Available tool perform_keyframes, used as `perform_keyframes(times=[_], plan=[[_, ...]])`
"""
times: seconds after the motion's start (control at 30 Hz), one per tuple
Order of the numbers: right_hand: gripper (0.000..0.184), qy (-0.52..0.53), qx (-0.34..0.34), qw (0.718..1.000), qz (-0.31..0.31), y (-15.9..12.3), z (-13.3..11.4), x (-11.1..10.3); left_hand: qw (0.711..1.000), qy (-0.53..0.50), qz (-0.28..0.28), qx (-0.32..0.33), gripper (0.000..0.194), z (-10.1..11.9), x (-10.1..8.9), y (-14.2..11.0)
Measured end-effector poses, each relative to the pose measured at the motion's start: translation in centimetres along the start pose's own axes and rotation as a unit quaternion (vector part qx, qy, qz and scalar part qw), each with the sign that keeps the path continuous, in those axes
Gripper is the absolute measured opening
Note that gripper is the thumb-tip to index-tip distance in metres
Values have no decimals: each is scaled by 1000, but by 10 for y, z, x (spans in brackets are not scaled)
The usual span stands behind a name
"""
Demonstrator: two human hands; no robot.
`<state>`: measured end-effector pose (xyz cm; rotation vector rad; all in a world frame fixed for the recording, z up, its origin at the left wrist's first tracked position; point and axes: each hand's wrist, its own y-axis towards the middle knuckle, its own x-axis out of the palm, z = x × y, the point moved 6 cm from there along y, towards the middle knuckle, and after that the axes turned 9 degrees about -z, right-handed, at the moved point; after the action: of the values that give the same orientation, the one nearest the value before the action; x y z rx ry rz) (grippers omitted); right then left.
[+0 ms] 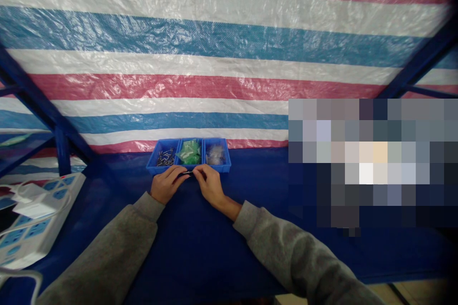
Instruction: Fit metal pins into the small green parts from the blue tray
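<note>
A: Behind it all, a striped woven plastic sheet (179,38), red, white and blue, crinkled and throwing glints everywhere!

B: And below it a smooth, flat, deep-blue tabletop (200,257), with dark blue bars (39,100) slanting up at the left.

A: To the hands! Where's the small slim piece (188,172)?

B: Right between the fingertips, just in front of the blue three-part tray (224,168). It's narrow, dark in part, with a pale metallic gleam; the fingers hide too much to tell its full shape.

A: The left hand (168,183)?

B: Curled, thumb and fingers pinched on one end. The right hand (210,186) has the other end, gripped between thumb and forefinger.

A: And in the tray?

B: Straight walls, three compartments in a row! On the left, a loose jumble of shiny little metal parts (165,156), slender and rod-like. In the middle, crumpled green plastic film (191,152). On the right, a cloudy, see-through plastic bundle (215,155).

A: Soft grey fabric on both arms: left sleeve (110,248), right sleeve (293,243), each gathered at a snug cuff.

B: Far left, a long, hard white power strip (53,233) with blue socket faces, white cables looping over it.
</note>
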<state>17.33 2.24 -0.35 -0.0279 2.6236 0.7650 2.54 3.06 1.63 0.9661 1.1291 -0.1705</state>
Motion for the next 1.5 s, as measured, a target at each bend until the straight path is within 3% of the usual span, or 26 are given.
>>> perform_keyframes(times=[0.27,1.07,1.5], plan=[[22,7,5,1000,0,0,0,-1,1000,-21,-22,5,19,-3,3,0],[29,-1,-15,1000,-5,-1,-4,-1,997,-71,27,-8,14,-6,-1,-1],[25,19,-14,1000,-10,0,-5,0,997,-76,17,-12,15,-7,-2,0]])
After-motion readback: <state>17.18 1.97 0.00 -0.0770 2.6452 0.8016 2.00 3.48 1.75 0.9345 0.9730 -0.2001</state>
